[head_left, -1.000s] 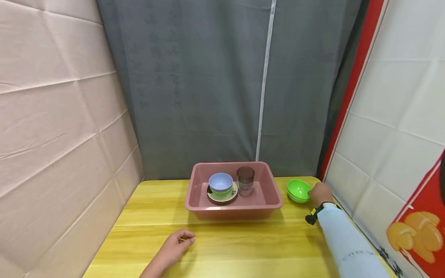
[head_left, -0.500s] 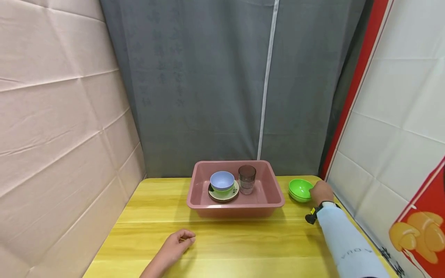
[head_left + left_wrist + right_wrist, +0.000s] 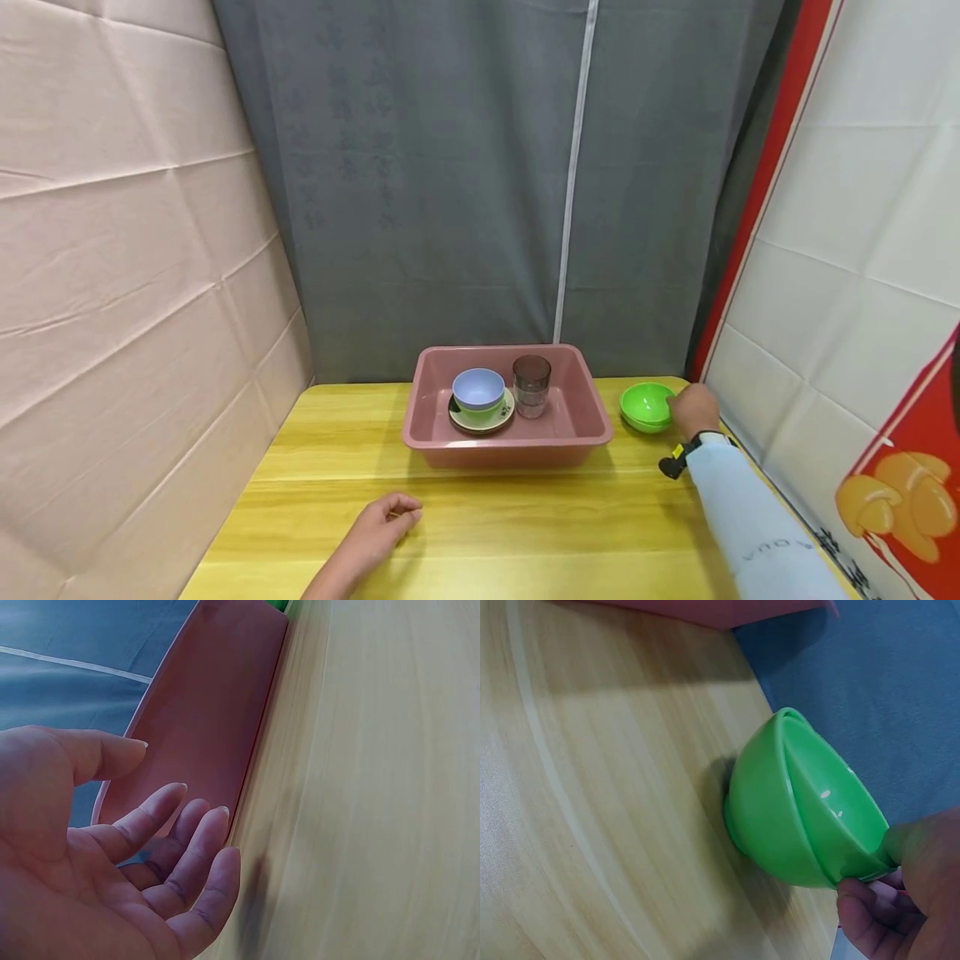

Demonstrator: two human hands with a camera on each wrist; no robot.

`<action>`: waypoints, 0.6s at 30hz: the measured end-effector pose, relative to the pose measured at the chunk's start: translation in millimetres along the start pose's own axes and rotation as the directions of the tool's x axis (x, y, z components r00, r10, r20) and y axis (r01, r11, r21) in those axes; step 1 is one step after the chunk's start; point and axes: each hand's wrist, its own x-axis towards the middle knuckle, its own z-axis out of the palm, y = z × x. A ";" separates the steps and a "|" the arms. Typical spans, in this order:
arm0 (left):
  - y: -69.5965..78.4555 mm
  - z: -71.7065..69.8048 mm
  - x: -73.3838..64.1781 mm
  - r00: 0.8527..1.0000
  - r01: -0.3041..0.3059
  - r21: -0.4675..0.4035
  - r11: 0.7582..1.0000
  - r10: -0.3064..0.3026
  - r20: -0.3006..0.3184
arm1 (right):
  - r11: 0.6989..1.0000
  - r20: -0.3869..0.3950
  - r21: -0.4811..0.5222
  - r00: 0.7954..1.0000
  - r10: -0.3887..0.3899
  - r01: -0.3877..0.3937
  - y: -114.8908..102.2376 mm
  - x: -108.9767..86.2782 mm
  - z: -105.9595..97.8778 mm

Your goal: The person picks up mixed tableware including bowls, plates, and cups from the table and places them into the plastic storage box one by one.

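Observation:
Two green bowls (image 3: 647, 407) stand nested at the right end of the table. My right hand (image 3: 693, 411) is at their right side. In the right wrist view, its thumb and fingers pinch the rim of the inner bowl (image 3: 832, 799), which sits tilted inside the outer bowl (image 3: 763, 806). The thumb is inside the rim and the fingers lie outside. My left hand (image 3: 378, 529) hovers or rests near the table's front, which I cannot tell; its fingers (image 3: 206, 855) are loosely curved around nothing.
A pink basin (image 3: 506, 458) stands at the back middle. Inside are a blue bowl (image 3: 478, 387) on a green one, small stacked plates (image 3: 504, 410), and a dark glass (image 3: 532, 375) above a clear one. A grey curtain (image 3: 450, 208) hangs behind; a white wall panel (image 3: 840, 292) borders the right.
My right hand has shifted very slightly, still at the bowls' rim. The left hand and the basin's contents look unchanged, apart from a small sway of the head view.

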 end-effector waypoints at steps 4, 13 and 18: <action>0.2 -1.3 0.8 1.000 -0.002 0.007 1.000 0.002 0.003 | 1.000 0.023 0.021 1.000 -0.012 0.012 -3.9 -1.6 -11.1; 1.3 -1.2 2.3 0.999 -0.027 0.048 0.998 0.028 -0.030 | 0.925 0.139 0.347 0.984 0.111 -0.153 -8.5 -9.9 -34.1; 2.6 -2.6 0.9 0.999 -0.016 0.055 0.998 0.018 -0.034 | 0.848 0.202 0.493 0.974 0.106 -0.194 -12.3 -21.1 -50.4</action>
